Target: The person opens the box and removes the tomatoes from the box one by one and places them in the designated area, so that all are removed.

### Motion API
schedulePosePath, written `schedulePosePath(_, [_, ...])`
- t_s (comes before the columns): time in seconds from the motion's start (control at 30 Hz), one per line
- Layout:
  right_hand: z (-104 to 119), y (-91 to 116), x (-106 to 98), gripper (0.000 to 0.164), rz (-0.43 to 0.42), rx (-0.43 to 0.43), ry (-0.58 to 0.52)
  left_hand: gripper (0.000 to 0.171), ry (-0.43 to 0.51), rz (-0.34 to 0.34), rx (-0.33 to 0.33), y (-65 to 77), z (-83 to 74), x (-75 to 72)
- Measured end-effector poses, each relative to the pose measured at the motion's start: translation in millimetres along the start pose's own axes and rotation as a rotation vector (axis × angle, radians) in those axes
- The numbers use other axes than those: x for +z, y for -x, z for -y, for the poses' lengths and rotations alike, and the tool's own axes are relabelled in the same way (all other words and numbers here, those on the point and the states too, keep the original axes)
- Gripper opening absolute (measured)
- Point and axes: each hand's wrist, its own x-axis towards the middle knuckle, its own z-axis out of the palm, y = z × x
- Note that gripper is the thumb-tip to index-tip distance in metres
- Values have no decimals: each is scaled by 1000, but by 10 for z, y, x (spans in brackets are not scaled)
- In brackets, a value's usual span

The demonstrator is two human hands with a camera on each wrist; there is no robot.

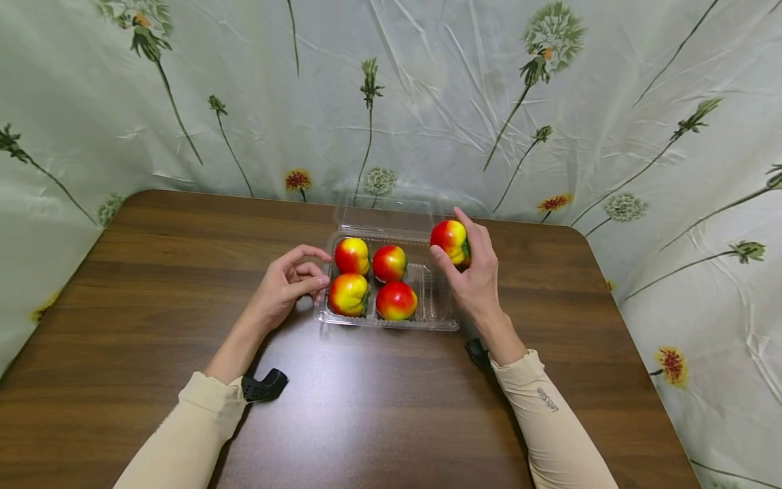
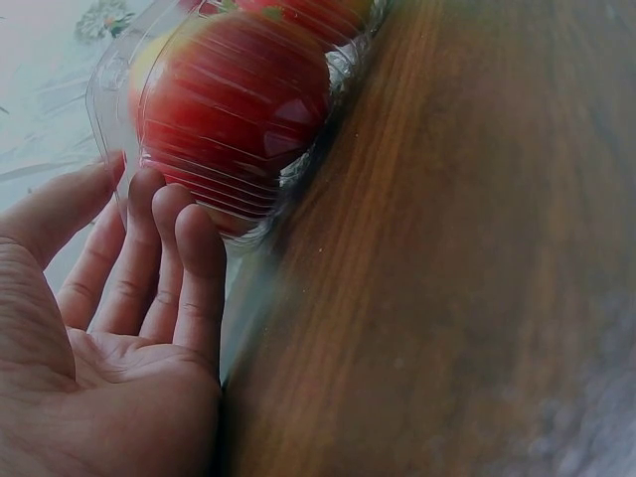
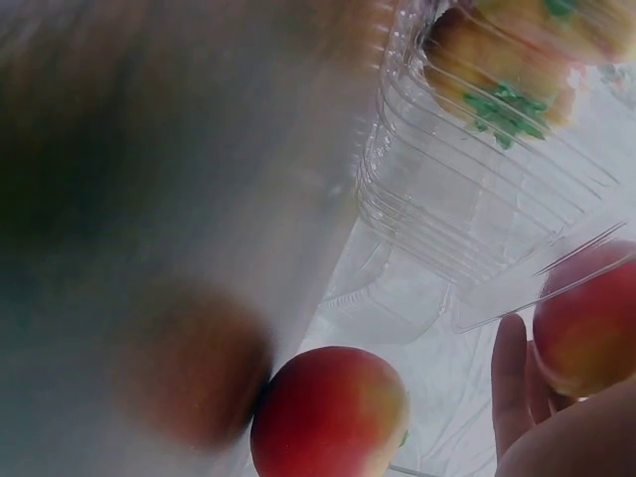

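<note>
Where the desk ends: a pale flowered cloth rises behind its far edge and shows past both sides.
Desk top: brown wood, rounded at the far corners, with a patch of glare in front of the box.
Box: clear plastic, on the desk between the hands, its lid tipped back on the far side.
Boxed fruit: four, red and yellow, in the left and middle columns.
Left hand: slack, fingers loosely bent, tips touching the box's left rim.
Right hand: grasping the held fruit at the box's far right corner.
Other fruit: apart from the box and the held fruit, seen by the right wrist.
Room: wood stretches widely left, right and nearward; the far edge lies close behind the box.
</note>
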Motion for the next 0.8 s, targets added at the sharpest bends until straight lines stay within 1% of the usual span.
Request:
schedulePosePath(0.07, [-3, -3, 3, 73, -17, 11, -6, 32, 2, 0, -1, 0, 3, -1])
schedulePosePath(0.17, [3, 0, 10, 76, -53, 52, -25, 32, 3, 1, 0, -1, 1, -1])
schedulePosePath(0.3, [3, 4, 13, 74, -97, 99, -39, 32, 2, -3, -1, 1, -3, 0])
schedulePosePath(0.4, [-11, -5, 7, 71, -110, 89, -25, 32, -1, -6, -2, 1, -6, 0])
schedulePosePath(0.6, [-40, -26, -11, 67, -112, 27, -1, 31, -3, -8, -7, -1, -12, 4])
schedulePosePath(0.8, [-68, -41, -37, 66, -115, 20, 24, 31, -1, -8, -2, -15, -2, -2])
